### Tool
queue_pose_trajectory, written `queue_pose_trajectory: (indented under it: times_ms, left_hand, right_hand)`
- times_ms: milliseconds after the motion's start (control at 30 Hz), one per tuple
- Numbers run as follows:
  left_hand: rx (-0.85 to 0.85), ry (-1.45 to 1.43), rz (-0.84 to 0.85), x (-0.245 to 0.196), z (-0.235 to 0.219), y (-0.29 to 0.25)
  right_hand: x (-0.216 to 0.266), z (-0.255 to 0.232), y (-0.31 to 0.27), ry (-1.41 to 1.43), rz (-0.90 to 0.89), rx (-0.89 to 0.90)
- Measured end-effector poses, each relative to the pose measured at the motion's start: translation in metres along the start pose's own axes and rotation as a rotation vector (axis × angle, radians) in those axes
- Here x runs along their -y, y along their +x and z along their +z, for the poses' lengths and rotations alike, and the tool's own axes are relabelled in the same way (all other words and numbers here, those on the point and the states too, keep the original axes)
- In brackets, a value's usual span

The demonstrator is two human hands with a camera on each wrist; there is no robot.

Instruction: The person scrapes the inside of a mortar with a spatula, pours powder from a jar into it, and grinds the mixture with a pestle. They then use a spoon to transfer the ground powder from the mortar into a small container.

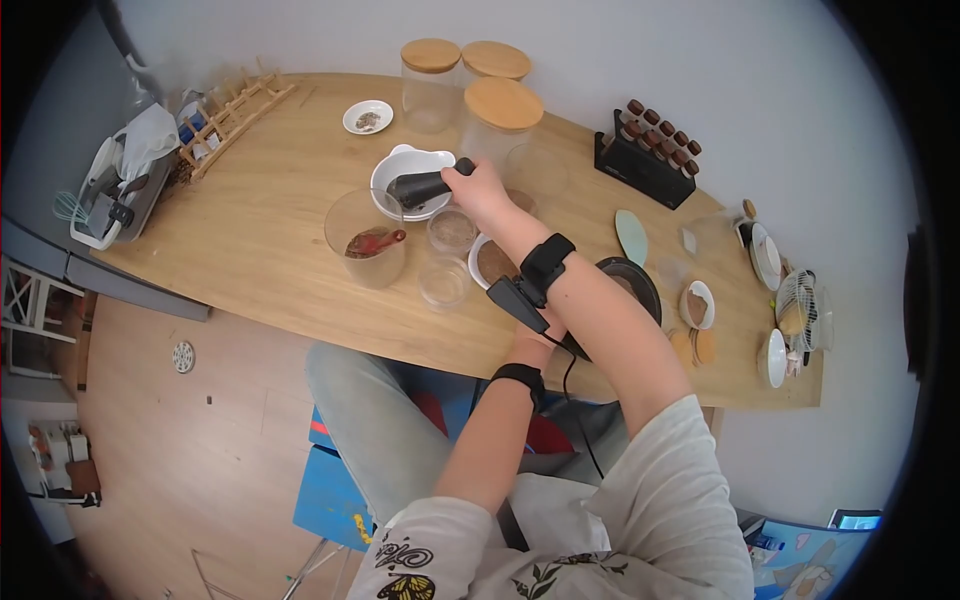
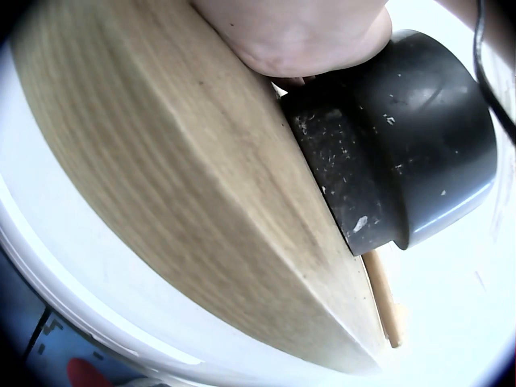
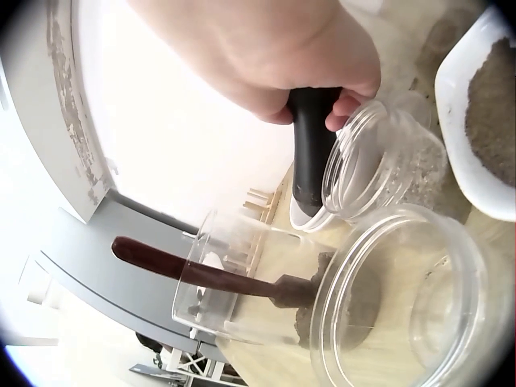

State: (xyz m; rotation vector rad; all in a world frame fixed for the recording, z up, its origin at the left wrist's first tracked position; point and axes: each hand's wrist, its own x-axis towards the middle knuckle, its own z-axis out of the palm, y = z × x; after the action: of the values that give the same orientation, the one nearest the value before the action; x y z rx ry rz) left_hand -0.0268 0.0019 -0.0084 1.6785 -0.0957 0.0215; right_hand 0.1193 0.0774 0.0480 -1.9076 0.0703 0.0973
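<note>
Here's the right hand (image 1: 482, 192), fingers curled round the upper end of a black pestle (image 1: 425, 187), and that grip is firmly closed on it! The pestle slants away from the palm, its long axis running down and to the person's left, its broad lower end inside a spouted white bowl (image 1: 430, 159). The right hand is plainly the nearer one. The left hand (image 1: 543, 335) is down by the counter (image 1: 250, 230) edge, beside a black mortar (image 1: 648, 290); its fingers are mostly hidden, so no telling how that grip lies.

Crowded out there! A clear beaker (image 1: 345, 215) with a red-brown spoon (image 1: 375, 242) leaning inside sits just beside the white bowl, on the near left. Two clear jars, one (image 1: 452, 230) in front of the bowl, the other (image 1: 443, 282) closer to the edge, stand between the bowl and the body, while the right forearm passes over a powder-filled dish (image 1: 495, 262). Behind, lidded canisters (image 1: 503, 105) line up, a small saucer (image 1: 367, 106) to their left.
</note>
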Motion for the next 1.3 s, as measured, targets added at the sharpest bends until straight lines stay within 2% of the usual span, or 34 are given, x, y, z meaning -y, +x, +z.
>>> queue_pose_trajectory:
  times_ms: [67, 200, 300, 367, 467, 500, 533, 633, 667, 767, 800, 867, 967, 1067, 1133, 1200, 1300]
  left_hand:
    - [-0.005, -0.026, 0.002, -0.004, -0.001, 0.001]
    - [-0.024, -0.051, 0.003, -0.002, 0.000, 0.000]
    - [-0.014, 0.029, -0.074, 0.013, 0.009, 0.000]
    - [-0.049, 0.103, -0.018, 0.024, 0.014, 0.001]
    - [-0.082, 0.266, 0.155, 0.027, 0.013, 0.003]
    - [-0.091, 0.324, 0.226, 0.027, 0.011, 0.003]
    - [-0.184, 0.349, 0.291, 0.013, 0.008, 0.001]
    - [-0.017, -0.083, 0.040, -0.007, -0.002, 0.004]
    - [-0.113, -0.128, 0.090, -0.005, 0.001, 0.004]
    - [-0.169, 0.027, 0.161, 0.001, 0.001, 0.005]
    - [-0.166, 0.074, 0.098, 0.001, 0.001, 0.004]
    - [-0.180, 0.047, 0.087, 0.000, 0.006, 0.003]
    - [-0.198, 0.015, 0.072, 0.000, 0.010, 0.004]
    - [-0.316, -0.074, 0.070, -0.009, 0.010, 0.005]
    - [-0.229, -0.062, 0.091, -0.005, 0.007, 0.006]
    - [0.055, 0.041, 0.129, 0.016, 0.002, 0.010]
    - [0.027, -0.344, 0.004, -0.010, 0.000, 0.005]
  right_hand:
    - [-0.004, -0.003, 0.000, -0.074, 0.000, -0.035]
    - [0.010, -0.011, -0.006, -0.189, 0.037, 0.085]
    - [0.021, -0.016, -0.006, -0.259, 0.067, 0.171]
    - [0.034, -0.023, -0.013, -0.285, 0.111, 0.277]
    - [0.046, -0.037, -0.028, -0.587, -0.099, 0.279]
    - [0.051, -0.045, -0.033, -0.552, -0.113, 0.340]
    - [0.057, -0.055, -0.039, -0.518, -0.127, 0.401]
    - [0.073, -0.097, -0.066, -0.525, -0.215, 0.595]
    - [0.079, -0.111, -0.077, -0.545, -0.255, 0.664]
    - [0.095, -0.147, -0.106, -0.634, -0.184, 0.784]
    - [0.088, -0.154, -0.111, -0.639, -0.196, 0.794]
    - [0.076, -0.162, -0.116, -0.652, -0.225, 0.815]
    - [0.074, -0.162, -0.133, -0.757, -0.234, 0.790]
    - [0.072, -0.147, -0.144, -0.636, -0.316, 0.755]
    - [0.068, -0.130, -0.144, -0.507, -0.360, 0.728]
    - [0.064, -0.107, -0.140, -0.359, -0.411, 0.695]
    - [0.088, -0.082, -0.143, -0.229, -0.437, 0.661]
